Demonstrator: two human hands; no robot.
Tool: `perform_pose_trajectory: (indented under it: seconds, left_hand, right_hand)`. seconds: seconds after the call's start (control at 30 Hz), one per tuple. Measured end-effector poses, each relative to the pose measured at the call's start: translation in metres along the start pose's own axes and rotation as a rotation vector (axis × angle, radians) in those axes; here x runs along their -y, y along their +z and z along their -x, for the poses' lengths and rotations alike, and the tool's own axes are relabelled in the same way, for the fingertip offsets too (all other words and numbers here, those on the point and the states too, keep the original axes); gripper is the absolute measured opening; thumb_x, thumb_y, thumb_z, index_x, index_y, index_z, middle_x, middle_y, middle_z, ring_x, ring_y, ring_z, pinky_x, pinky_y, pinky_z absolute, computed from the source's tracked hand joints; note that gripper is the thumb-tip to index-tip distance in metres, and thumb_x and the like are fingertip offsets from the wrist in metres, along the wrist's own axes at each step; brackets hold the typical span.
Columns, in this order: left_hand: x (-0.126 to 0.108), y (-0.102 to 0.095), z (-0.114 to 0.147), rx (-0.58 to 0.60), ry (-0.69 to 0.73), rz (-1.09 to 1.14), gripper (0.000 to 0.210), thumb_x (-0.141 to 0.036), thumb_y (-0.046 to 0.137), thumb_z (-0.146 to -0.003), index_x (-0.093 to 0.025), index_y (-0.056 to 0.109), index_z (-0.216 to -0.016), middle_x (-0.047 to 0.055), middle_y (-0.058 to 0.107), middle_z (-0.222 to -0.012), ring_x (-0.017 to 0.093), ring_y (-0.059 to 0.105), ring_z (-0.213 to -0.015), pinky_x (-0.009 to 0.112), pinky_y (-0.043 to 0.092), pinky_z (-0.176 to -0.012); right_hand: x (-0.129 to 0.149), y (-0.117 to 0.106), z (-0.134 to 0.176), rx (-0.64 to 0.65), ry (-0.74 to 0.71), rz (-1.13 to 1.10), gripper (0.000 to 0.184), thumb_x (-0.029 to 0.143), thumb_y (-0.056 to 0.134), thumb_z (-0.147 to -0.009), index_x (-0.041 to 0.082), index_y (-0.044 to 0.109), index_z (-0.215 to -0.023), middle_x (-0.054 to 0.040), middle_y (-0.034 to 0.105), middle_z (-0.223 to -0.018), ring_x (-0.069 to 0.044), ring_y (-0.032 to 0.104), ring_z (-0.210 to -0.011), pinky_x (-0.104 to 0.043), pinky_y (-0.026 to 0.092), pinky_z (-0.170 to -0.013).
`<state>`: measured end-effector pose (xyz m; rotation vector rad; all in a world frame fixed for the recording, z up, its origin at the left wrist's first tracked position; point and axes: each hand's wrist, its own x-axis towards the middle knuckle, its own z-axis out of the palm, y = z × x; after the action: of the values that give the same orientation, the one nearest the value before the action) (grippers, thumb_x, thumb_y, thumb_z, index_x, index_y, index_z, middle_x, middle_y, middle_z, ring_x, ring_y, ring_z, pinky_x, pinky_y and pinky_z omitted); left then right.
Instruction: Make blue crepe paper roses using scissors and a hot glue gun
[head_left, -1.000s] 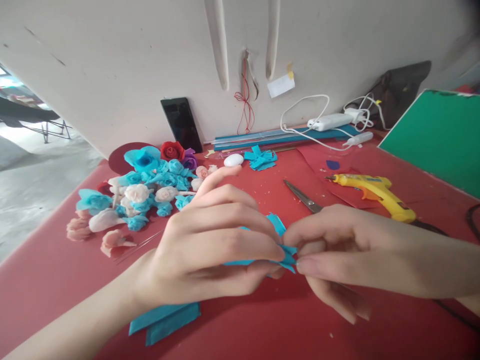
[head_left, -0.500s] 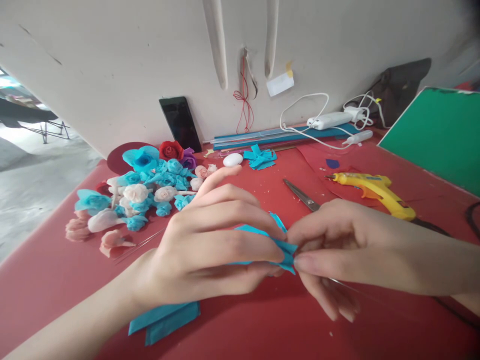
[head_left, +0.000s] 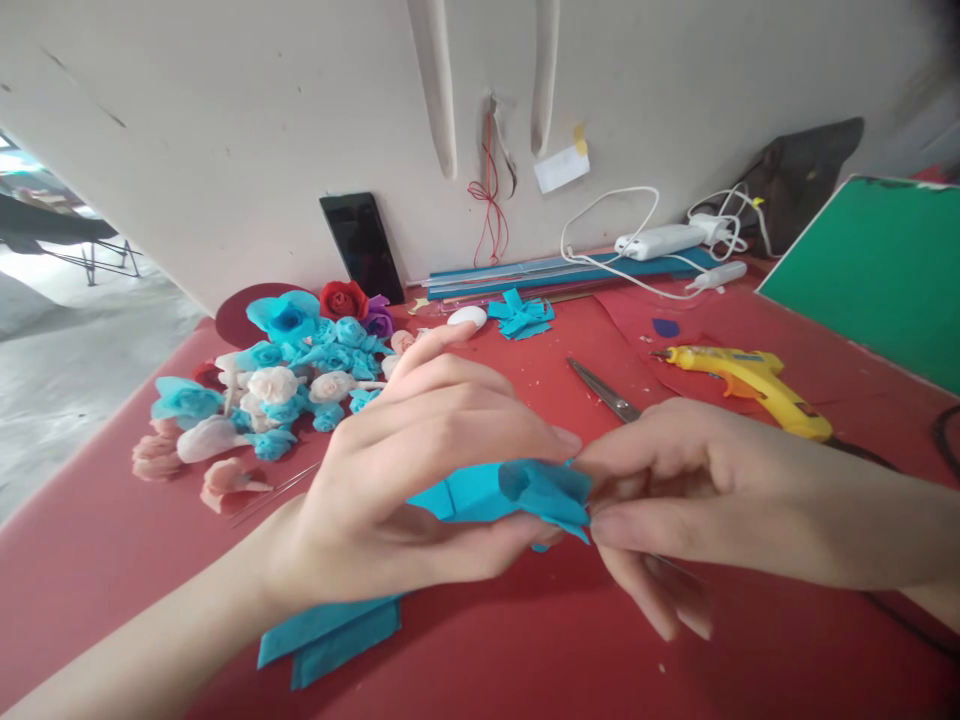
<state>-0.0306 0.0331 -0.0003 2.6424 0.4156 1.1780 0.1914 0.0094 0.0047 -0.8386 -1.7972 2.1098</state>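
A strip of blue crepe paper (head_left: 480, 492) is gathered between my hands above the red table. My left hand (head_left: 420, 460) curls around the strip, its thumb underneath and its fingers over the top. At the strip's right end my right hand (head_left: 675, 510) pinches the gathered paper between thumb and fingers. A thin wire (head_left: 679, 568) shows faintly beneath the right hand. Folded blue paper pieces (head_left: 337, 635) lie on the table below my left wrist. Scissors (head_left: 607, 390) rest just beyond the right hand, their handles hidden behind it.
A pile of paper flowers (head_left: 300, 370) covers the left side, with thin wires (head_left: 274, 495) beside it. A yellow glue gun (head_left: 757, 380) lies at right. Against the wall stand a phone (head_left: 361, 245) and a white power strip (head_left: 660, 241). A green board (head_left: 877, 270) leans at far right.
The left fingers have lifted and opened out a little, uncovering more of the blue paper, which now bulges in a rounded fold. My right hand keeps its pinch in nearly the same place.
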Motion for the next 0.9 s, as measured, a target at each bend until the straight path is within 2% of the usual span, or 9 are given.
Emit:
perform_pose_trajectory:
  seconds: [0.13, 0.3, 0.47, 0.53, 0.67, 0.77, 0.9]
  left_hand:
    - [0.0, 0.0, -0.001, 0.016, -0.035, -0.026, 0.016, -0.018, 0.071, -0.075, -0.015, 0.063, -0.089, -0.004, 0.068, -0.076, 0.009, 0.06, -0.081, 0.033, 0.028, -0.114]
    - [0.001, -0.001, -0.002, 0.001, 0.023, -0.028, 0.019, -0.018, 0.073, -0.074, -0.013, 0.064, -0.089, -0.001, 0.07, -0.08, 0.011, 0.06, -0.083, 0.036, 0.027, -0.113]
    - [0.002, -0.002, -0.008, -0.08, 0.103, 0.017, 0.026, -0.022, 0.076, -0.071, -0.009, 0.061, -0.089, 0.001, 0.073, -0.078, 0.012, 0.063, -0.074, 0.035, 0.039, -0.104]
    - [0.002, -0.003, -0.01, -0.075, 0.14, 0.017, 0.028, -0.022, 0.076, -0.069, -0.009, 0.062, -0.088, 0.002, 0.074, -0.078, 0.013, 0.063, -0.071, 0.033, 0.042, -0.101]
    - [0.0, -0.002, -0.01, -0.06, 0.123, 0.017, 0.025, -0.017, 0.074, -0.069, -0.01, 0.061, -0.09, 0.001, 0.075, -0.079, 0.013, 0.063, -0.07, 0.033, 0.046, -0.093]
    - [-0.001, -0.001, -0.008, -0.086, 0.124, 0.038, 0.023, -0.017, 0.072, -0.07, -0.011, 0.061, -0.089, 0.001, 0.075, -0.078, 0.014, 0.063, -0.066, 0.036, 0.048, -0.086]
    - [-0.001, -0.003, -0.008, -0.072, 0.138, 0.039, 0.022, -0.018, 0.072, -0.071, -0.011, 0.062, -0.089, 0.001, 0.075, -0.078, 0.015, 0.063, -0.065, 0.039, 0.048, -0.084]
  right_hand:
    - [-0.001, 0.0, 0.0, -0.007, 0.008, -0.021, 0.02, 0.03, 0.048, -0.096, 0.015, 0.062, -0.096, 0.0023, 0.061, -0.065, -0.002, 0.053, -0.052, -0.009, 0.045, -0.054]
    - [-0.002, 0.001, -0.001, -0.027, 0.004, 0.006, 0.02, 0.031, 0.05, -0.094, 0.015, 0.061, -0.092, 0.0034, 0.062, -0.066, -0.001, 0.053, -0.054, -0.01, 0.045, -0.055]
    - [-0.001, 0.002, -0.002, -0.059, 0.026, 0.027, 0.02, 0.033, 0.05, -0.094, 0.018, 0.063, -0.09, 0.0059, 0.061, -0.064, -0.001, 0.054, -0.056, -0.009, 0.043, -0.057]
    - [-0.001, 0.003, -0.002, -0.068, 0.032, 0.017, 0.017, 0.031, 0.053, -0.093, 0.02, 0.066, -0.089, 0.0065, 0.062, -0.064, -0.001, 0.054, -0.056, -0.009, 0.043, -0.057]
    - [-0.004, 0.002, -0.001, -0.068, 0.036, -0.014, 0.01, 0.02, 0.059, -0.089, 0.022, 0.069, -0.086, 0.0072, 0.063, -0.066, -0.002, 0.057, -0.058, -0.01, 0.045, -0.058]
    - [-0.005, 0.003, 0.0, -0.082, 0.04, 0.002, 0.017, 0.027, 0.058, -0.09, 0.019, 0.067, -0.078, 0.0057, 0.064, -0.065, -0.002, 0.059, -0.059, -0.009, 0.046, -0.059]
    - [-0.005, 0.003, 0.001, -0.109, 0.07, 0.027, 0.023, 0.034, 0.057, -0.09, 0.017, 0.065, -0.076, 0.0037, 0.065, -0.064, -0.003, 0.059, -0.059, -0.009, 0.046, -0.057]
